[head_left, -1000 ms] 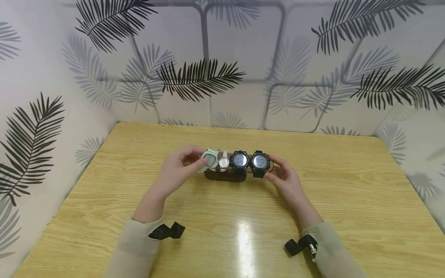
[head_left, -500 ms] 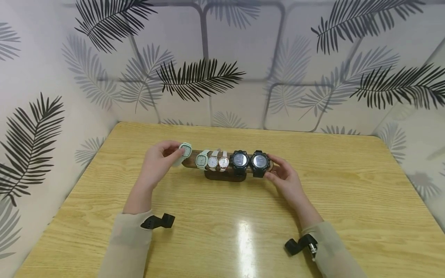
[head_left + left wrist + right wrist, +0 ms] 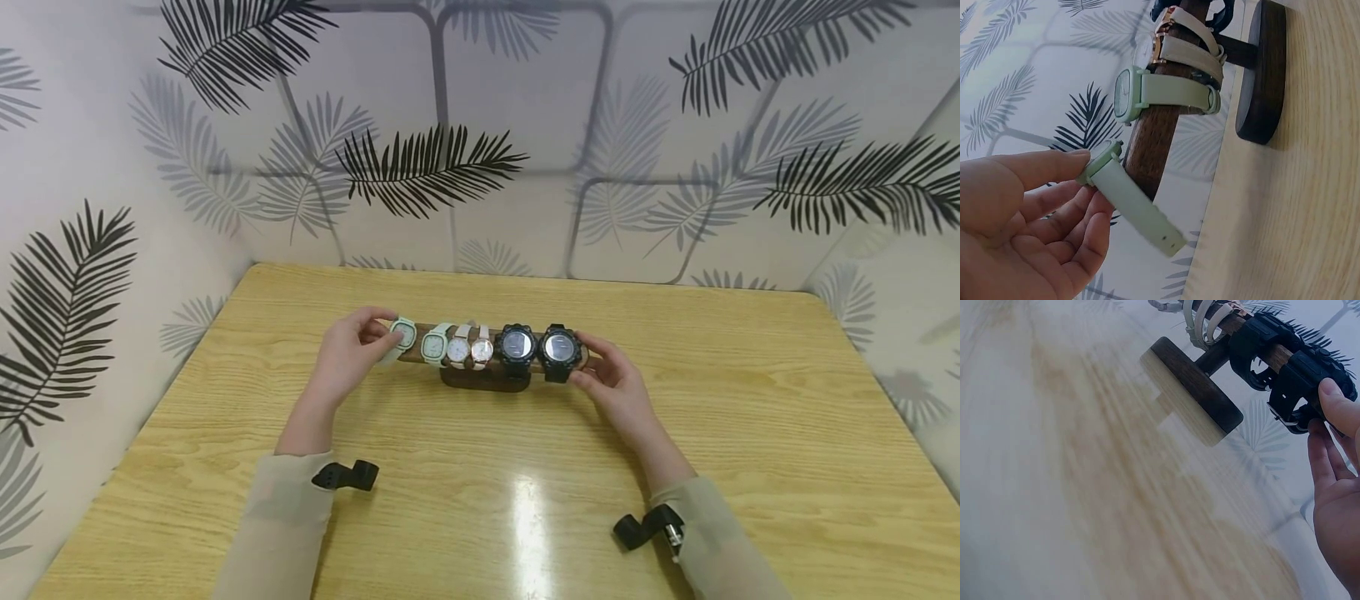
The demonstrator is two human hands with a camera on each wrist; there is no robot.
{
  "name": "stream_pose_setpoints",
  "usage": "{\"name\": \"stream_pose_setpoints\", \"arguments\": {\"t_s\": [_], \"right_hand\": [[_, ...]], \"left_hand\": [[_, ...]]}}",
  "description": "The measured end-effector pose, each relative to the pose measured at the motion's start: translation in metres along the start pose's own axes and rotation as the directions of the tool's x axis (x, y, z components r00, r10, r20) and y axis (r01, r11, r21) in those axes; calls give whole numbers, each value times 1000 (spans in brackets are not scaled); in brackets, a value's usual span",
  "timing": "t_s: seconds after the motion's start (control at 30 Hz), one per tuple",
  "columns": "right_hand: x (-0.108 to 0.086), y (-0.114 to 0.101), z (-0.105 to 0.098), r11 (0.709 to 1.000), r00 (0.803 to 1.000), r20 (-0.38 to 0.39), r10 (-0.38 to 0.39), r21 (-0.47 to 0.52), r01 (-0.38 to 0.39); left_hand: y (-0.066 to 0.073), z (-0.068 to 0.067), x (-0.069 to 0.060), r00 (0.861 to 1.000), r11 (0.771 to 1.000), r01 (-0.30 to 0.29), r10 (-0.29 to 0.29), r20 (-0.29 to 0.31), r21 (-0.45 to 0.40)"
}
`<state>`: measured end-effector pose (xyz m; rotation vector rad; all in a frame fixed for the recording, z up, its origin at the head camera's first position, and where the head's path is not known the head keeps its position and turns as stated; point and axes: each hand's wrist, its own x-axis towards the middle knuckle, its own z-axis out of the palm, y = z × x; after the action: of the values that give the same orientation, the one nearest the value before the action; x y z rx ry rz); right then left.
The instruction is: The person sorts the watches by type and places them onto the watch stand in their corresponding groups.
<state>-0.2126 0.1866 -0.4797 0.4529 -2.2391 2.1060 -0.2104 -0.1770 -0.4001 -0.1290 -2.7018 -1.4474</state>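
In the head view my left hand (image 3: 351, 354) pinches a mint-green watch (image 3: 403, 334) at the left end of a dark wooden watch stand (image 3: 486, 379). The left wrist view shows this watch's strap (image 3: 1141, 209) hanging unfastened beside the bar's end (image 3: 1150, 147), thumb on the case. Beside it, a second mint-green watch (image 3: 434, 346) is buckled round the bar, then two white-strapped watches (image 3: 458, 349) and two black watches (image 3: 517, 345). My right hand (image 3: 617, 387) holds the stand's right end, next to the outer black watch (image 3: 560, 348); its thumb touches there.
The stand's flat dark base (image 3: 1200, 387) rests on the light wooden table (image 3: 480, 467). Behind the table is a wall covering (image 3: 517, 225) with a leaf print. Black straps (image 3: 347, 476) circle both sleeves.
My left hand has carried the mint-green watch leftward from in front of the other watches to the bar's left end, lowering it slightly. My right hand stays put.
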Motion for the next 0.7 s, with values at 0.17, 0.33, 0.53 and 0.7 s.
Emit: {"name": "stream_pose_setpoints", "arguments": {"t_s": [0.17, 0.33, 0.53, 0.7], "right_hand": [[1, 0, 0, 1000, 1000, 2, -2, -4, 2], [0, 0, 0, 1000, 1000, 2, -1, -16, 1], [0, 0, -1, 1000, 1000, 3, 4, -26, -4], [0, 1, -1, 1000, 1000, 1, 5, -23, -5]], "left_hand": [[-3, -4, 0, 997, 996, -62, 58, 57, 65], [-9, -8, 2, 983, 979, -160, 146, 114, 125], [-16, -10, 3, 967, 951, -239, 215, 134, 195], [-24, -6, 6, 963, 957, -248, 226, 149, 150]]}}
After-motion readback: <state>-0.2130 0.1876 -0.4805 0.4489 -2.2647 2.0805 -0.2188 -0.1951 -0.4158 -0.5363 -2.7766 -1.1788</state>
